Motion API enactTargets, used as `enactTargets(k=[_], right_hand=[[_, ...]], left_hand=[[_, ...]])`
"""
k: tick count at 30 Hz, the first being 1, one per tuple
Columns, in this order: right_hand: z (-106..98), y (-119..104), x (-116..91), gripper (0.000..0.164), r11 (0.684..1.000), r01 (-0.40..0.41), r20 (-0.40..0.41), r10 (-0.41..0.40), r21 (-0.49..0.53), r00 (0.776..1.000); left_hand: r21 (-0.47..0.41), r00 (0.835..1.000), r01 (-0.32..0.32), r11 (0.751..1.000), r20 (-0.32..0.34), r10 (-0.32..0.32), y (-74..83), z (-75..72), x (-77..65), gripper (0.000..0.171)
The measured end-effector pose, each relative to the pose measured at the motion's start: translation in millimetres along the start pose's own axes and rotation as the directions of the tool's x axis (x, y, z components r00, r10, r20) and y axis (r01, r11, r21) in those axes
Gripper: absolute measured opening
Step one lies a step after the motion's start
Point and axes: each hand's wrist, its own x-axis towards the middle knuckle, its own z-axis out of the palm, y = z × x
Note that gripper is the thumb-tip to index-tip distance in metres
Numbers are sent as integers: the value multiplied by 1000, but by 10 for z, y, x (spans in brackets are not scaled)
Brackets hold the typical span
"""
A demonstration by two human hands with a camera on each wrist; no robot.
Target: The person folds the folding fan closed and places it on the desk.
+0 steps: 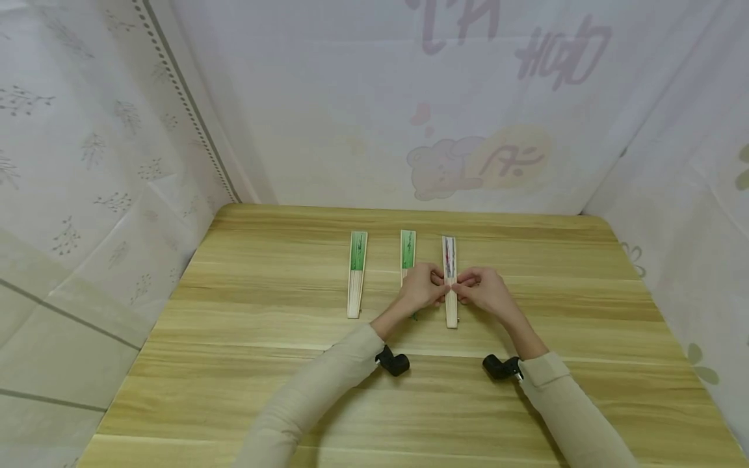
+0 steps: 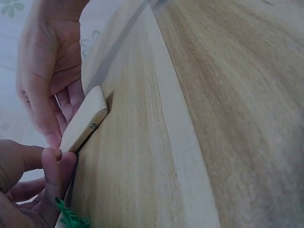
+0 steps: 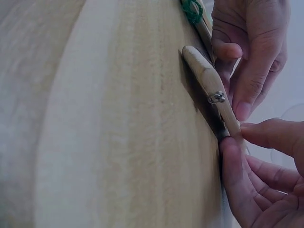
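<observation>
A folded hand fan (image 1: 450, 260) with a grey-white patterned leaf and pale wooden ribs lies lengthwise on the table between my hands. My left hand (image 1: 419, 288) pinches its left edge between thumb and fingers. From the other side, my right hand (image 1: 484, 290) pinches the right edge, its thumb close to the left thumb. Both wrist views show the fan's rib end (image 2: 84, 121) with a small metal rivet (image 3: 216, 97). Just left of it lies a green folding fan (image 1: 408, 248), its lower ribs partly hidden behind my left hand.
Another green folding fan (image 1: 356, 273) lies farther left, roughly parallel to the others. A green cord (image 2: 71, 216) shows beside my left hand. The wood-grain table (image 1: 263, 390) meets a printed curtain (image 1: 328, 130) at the back, with more cloth on both sides.
</observation>
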Motion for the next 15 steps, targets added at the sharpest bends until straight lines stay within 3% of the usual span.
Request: enactTargets(k=[7, 15], right_hand=[[15, 1, 26, 18, 1000, -13, 4, 13, -20, 1000], [-45, 39, -29, 22, 996, 73, 26, -75, 51, 997]], left_hand=[[-5, 1000, -3, 1000, 4, 3, -27, -21, -6, 20], [25, 999, -29, 999, 29, 28, -46, -190, -79, 26]])
